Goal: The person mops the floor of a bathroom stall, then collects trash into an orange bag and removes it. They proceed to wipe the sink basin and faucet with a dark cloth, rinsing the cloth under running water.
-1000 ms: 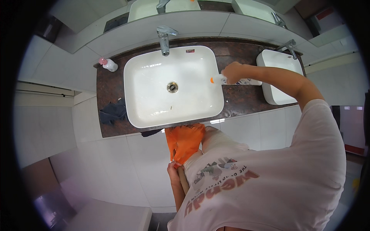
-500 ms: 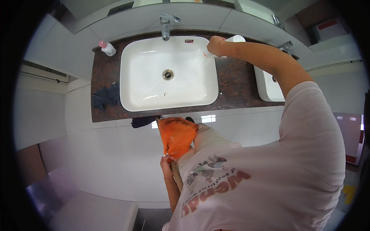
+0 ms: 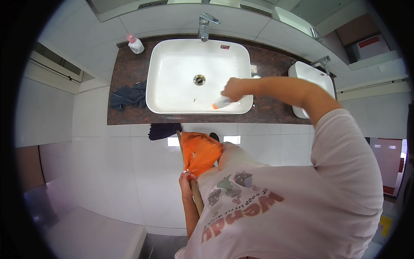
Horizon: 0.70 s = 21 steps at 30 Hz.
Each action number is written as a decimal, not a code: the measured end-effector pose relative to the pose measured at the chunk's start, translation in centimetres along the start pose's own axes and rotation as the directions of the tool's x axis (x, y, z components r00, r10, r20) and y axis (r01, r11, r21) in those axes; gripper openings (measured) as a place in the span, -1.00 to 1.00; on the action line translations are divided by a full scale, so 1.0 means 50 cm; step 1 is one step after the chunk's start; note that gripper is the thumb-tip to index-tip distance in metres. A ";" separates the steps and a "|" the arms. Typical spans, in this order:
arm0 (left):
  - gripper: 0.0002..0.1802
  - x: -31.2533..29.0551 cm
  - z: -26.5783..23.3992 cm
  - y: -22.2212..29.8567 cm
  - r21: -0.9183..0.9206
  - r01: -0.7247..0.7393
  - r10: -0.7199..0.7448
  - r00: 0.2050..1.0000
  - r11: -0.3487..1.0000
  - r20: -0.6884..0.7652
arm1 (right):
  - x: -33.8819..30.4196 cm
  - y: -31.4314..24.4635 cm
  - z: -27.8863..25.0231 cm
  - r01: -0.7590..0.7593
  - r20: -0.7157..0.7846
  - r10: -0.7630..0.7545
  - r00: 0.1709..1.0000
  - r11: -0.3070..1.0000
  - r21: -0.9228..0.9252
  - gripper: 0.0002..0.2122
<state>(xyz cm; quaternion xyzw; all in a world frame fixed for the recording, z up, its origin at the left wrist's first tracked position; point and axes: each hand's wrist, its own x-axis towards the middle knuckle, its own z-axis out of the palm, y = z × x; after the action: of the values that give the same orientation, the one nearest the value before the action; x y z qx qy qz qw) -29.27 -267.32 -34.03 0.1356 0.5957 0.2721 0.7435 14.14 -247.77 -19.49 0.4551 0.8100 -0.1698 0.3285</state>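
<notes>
Over the right front corner of the large white basin (image 3: 174, 64), a white bottle (image 3: 223, 102) with an orange tip (image 3: 215, 106) is held by the right hand (image 3: 235, 89). Its fingers are wrapped round the bottle, and the tip is pointed toward the basin's front edge; the bottle's contents cannot be told. Within the basin, a metal drain (image 3: 199, 80) is set near the middle, and a small brown scrap (image 3: 194, 100) is seen between it and the front edge. A chrome tap (image 3: 203, 28) is fitted behind the back edge.

Beyond the counter's (image 3: 126, 64) front edge, one end of an orange bag (image 3: 201, 151) and a wooden pole (image 3: 196, 195) are gripped by the left hand (image 3: 186, 180), its fingers bent round them, how tightly cannot be told. The inside of the bag is hidden. A dark mop head (image 3: 163, 131) is seen near that edge. At the counter's back left corner a pink-topped pump bottle (image 3: 136, 45) is placed; at its front left corner a dark cloth (image 3: 128, 96) is laid. Toward the right end, a second basin (image 3: 307, 72) is partly covered by the right forearm (image 3: 284, 88).
</notes>
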 end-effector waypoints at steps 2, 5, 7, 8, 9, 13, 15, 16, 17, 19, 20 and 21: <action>-0.85 0.000 -0.006 0.006 -0.007 0.009 -0.009 1.000 1.000 -0.004 | 0.074 -0.049 -0.022 -0.020 -0.121 0.031 0.992 0.996 0.089 -0.67; -0.85 -0.006 -0.011 0.018 0.012 -0.001 0.001 1.000 1.000 0.014 | 0.137 -0.084 -0.083 -0.084 -0.259 0.163 0.952 0.953 0.291 -0.60; -0.85 -0.004 -0.012 0.027 0.033 0.014 -0.015 0.999 0.999 0.033 | 0.162 -0.048 -0.080 -0.127 -0.372 0.304 0.877 0.893 0.431 -0.55; -0.85 -0.002 -0.023 0.025 0.033 0.030 -0.030 0.999 0.999 0.016 | 0.125 -0.046 -0.118 -0.179 -0.312 0.350 0.883 0.867 0.465 -0.57; -0.84 0.003 -0.034 0.020 0.032 0.045 -0.045 0.999 0.998 0.000 | 0.115 -0.026 -0.110 -0.215 -0.294 0.356 0.887 0.882 0.418 -0.60; -0.84 0.026 -0.066 0.010 0.027 0.070 -0.071 0.997 0.997 0.031 | 0.017 0.051 -0.029 -0.373 -0.086 0.389 0.917 0.915 0.157 -0.66; -0.84 0.032 -0.062 0.004 0.019 0.065 -0.066 0.996 0.998 0.055 | -0.044 0.069 0.013 -0.301 0.031 0.301 0.953 0.940 0.163 -0.62; -0.84 0.033 -0.065 0.002 0.026 0.062 -0.063 0.996 0.998 0.061 | -0.077 0.056 0.018 -0.225 0.080 0.213 0.974 0.952 0.206 -0.60; -0.83 0.035 -0.067 0.003 0.037 0.058 -0.060 0.996 0.998 0.069 | -0.100 0.036 0.023 -0.238 0.056 0.231 0.971 0.938 0.254 -0.57; -0.82 0.042 -0.056 0.004 0.073 0.085 -0.089 0.995 0.994 0.053 | -0.143 0.019 0.064 -0.284 -0.007 0.313 0.950 0.871 0.401 -0.51; -0.81 0.045 -0.052 0.005 0.092 0.091 -0.095 0.995 0.992 0.038 | -0.153 0.014 0.080 -0.314 -0.041 0.383 0.923 0.809 0.496 -0.50; -0.80 0.046 -0.048 0.005 0.086 0.088 -0.091 0.995 0.992 0.040 | -0.167 0.008 0.098 -0.335 -0.066 0.456 0.887 0.736 0.589 -0.49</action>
<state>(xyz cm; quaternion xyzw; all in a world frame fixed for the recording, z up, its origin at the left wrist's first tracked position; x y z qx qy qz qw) -31.30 -266.10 -36.35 0.1460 0.5955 0.2100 0.7615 19.42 -255.57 -17.30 0.7085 0.6370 -0.2779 0.1227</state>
